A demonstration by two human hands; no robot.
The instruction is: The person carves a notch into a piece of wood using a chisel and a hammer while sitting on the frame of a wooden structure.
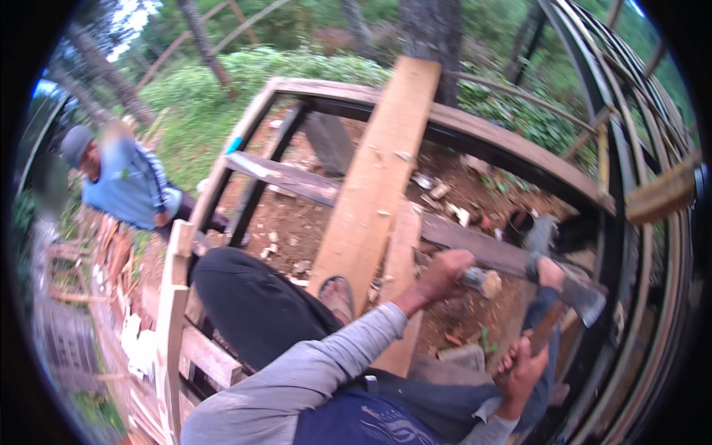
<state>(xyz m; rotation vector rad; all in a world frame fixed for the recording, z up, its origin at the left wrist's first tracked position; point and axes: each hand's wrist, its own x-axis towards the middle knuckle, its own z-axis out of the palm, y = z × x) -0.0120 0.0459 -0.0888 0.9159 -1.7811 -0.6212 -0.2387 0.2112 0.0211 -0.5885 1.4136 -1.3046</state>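
Note:
My left hand (447,268), at the end of a grey sleeve, is closed around a short rounded piece (482,282) with a pale end, whose exact kind I cannot make out. At the lower right my right hand (519,368) grips the wooden handle of a hatchet (582,300), its metal head raised at the right, near my lower leg. My sandalled foot (336,297) rests on a long pale plank (383,170) that lies across the frame structure, beside a narrower board (400,245).
A dark frame with timber rails (512,150) surrounds me over dirt strewn with wood chips. A person (126,189) in light blue stands at the left. Upright cut boards (172,319) are at lower left, bent poles at the right, trees behind.

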